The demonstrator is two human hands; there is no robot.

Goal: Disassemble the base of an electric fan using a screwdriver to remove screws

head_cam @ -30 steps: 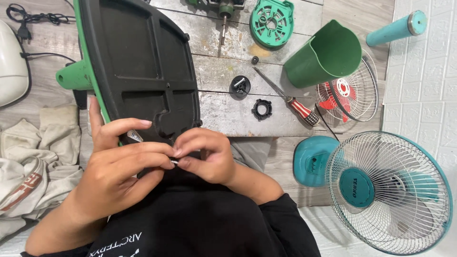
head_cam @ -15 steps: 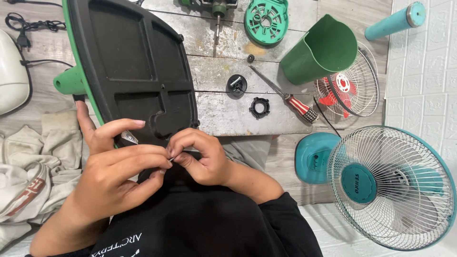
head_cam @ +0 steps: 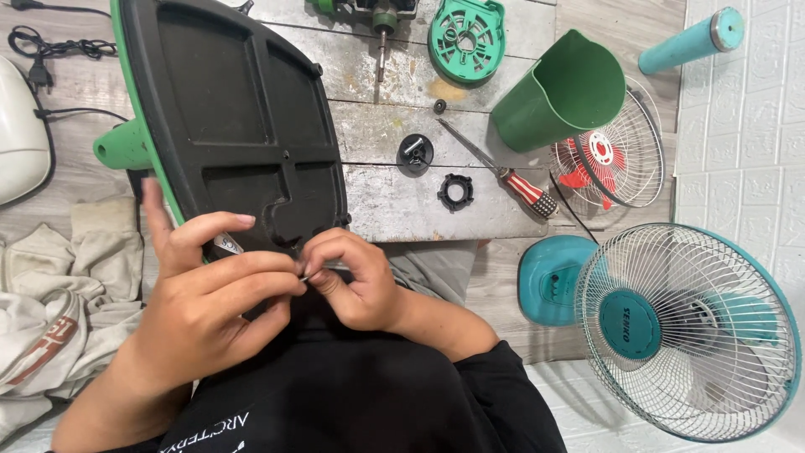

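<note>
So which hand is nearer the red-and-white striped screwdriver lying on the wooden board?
Right. The right hand sits below-left of the striped screwdriver, apart from it; the left hand is farther left, gripping the black plastic base.

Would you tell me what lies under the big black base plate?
The black base plate rests tilted on the wooden bench, its green rim showing; anything beneath is hidden.

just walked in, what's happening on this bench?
A person is working at the near edge of a large black base panel with a green rim, tilted up on a wooden bench. The left hand and right hand meet there, fingertips pinching something small and thin; I can't tell what. A screwdriver, black plastic nuts, a green housing and a teal fan lie nearby, untouched.
</note>
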